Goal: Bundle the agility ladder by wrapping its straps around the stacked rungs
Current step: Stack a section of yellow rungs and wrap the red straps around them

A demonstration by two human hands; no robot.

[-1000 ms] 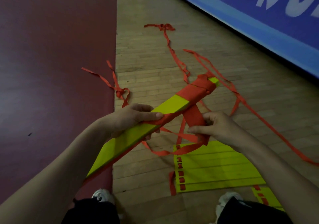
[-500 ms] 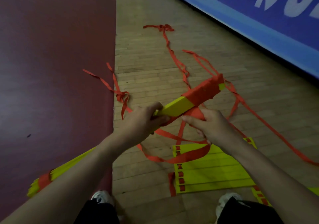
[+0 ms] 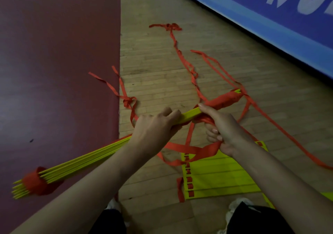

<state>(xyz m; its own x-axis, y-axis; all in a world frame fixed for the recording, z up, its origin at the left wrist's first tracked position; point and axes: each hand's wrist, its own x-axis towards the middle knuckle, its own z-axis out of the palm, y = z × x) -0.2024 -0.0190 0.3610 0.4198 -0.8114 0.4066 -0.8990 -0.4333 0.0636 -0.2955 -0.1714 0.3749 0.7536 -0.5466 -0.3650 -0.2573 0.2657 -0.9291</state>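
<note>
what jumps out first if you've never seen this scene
The bright yellow stacked rungs slant across the centre, gripped by the left hand, while the right hand grips a red strap just below them. Next come the loose red straps sprawled over the wooden floor, running toward the blue banner at upper right.

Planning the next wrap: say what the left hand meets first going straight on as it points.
Probably the right hand, its index finger lying across the stacked rungs just ahead; depth unclear.

Dim, flat indoor light, soft shadows, wide-angle bending and slight blur toward edges.
</note>
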